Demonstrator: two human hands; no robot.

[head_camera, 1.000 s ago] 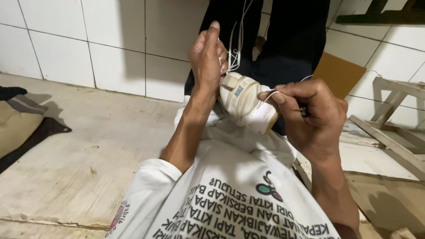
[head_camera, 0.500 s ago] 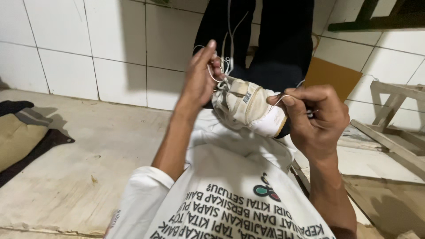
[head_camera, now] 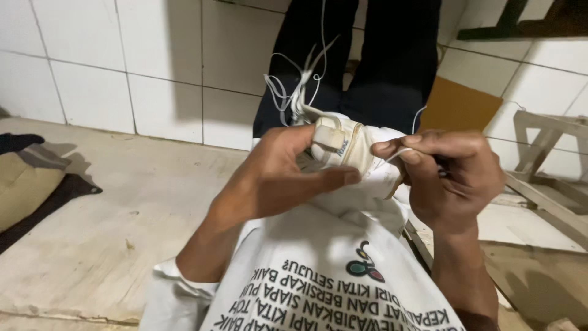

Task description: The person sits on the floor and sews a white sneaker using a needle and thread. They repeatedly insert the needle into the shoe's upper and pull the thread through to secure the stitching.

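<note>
Item: shoe (head_camera: 343, 144), pale cream, small tab on its upper face; rests on the lap over a white printed cloth (head_camera: 331, 276), in front of a dark-trousered person (head_camera: 361, 55) by the tiled wall (head_camera: 122, 67).

Left hand (head_camera: 288, 175): wraps the shoe from the near side, fingers (head_camera: 340, 178) closed across its body, thumb up by the tab. Half a second ago this hand was raised above the shoe with open fingers, drawing thread upward; now it is down, clamping the shoe.

Right hand (head_camera: 453, 175): fingers pinched narrow on a strand of white thread (head_camera: 401, 153) at the shoe's right edge. A needle cannot be made out. Position little changed from before.

Loose thread (head_camera: 300, 86): several white strands rise from the shoe's far end and hang slack against the trousers.

Reading: the pull looks finished; the shoe is steadied as if for another stitch.

Surroundings: worn floor (head_camera: 122, 233); tan cushion (head_camera: 24, 184) at left; wooden frame (head_camera: 545, 159) at right.
</note>
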